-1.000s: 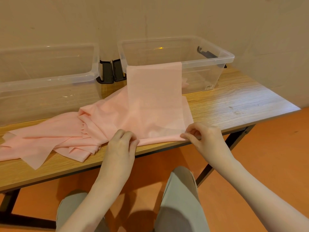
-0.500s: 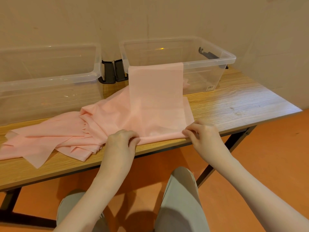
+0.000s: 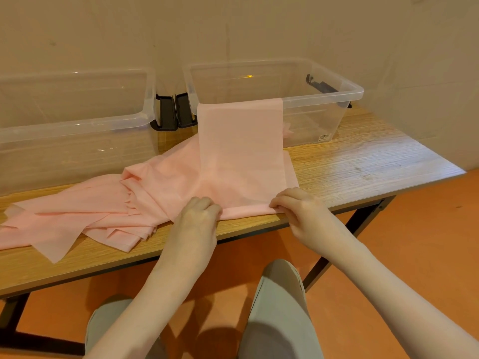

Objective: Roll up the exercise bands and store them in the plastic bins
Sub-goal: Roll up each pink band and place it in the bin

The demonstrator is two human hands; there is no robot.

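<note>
Your left hand (image 3: 198, 212) and right hand (image 3: 295, 207) both have fingers curled onto the near end of the thin, pale pink stretchy exercise band (image 3: 241, 161), pinching its edge just inside the front lip of the light wood-grain table (image 3: 363, 167). A first narrow fold or turn seems to be forming under your fingertips, though the knuckles hide it, so I cannot tell how tight it is.

The band's long axis runs straight away from you: near end at your hands, flat across the table, then climbing the front wall of the clear plastic bin on the right (image 3: 337, 97) and draping over its rim, with the far end apparently lying inside.

Risks from here:
- The draped far end may catch on the rim as you roll toward it, dragging the bin or skewing the roll.
- If one hand leads, the roll will likely cone, since the film is slippery and limp.
- The loose heap of pink bands (image 3: 77, 216) touches your strip at its left side; a layer could get caught into the roll.
- Working so near the table edge, the started turn could slip off toward your lap.

The clear plastic bin on the left (image 3: 77, 120) stands beside the other, latches nearly touching.
</note>
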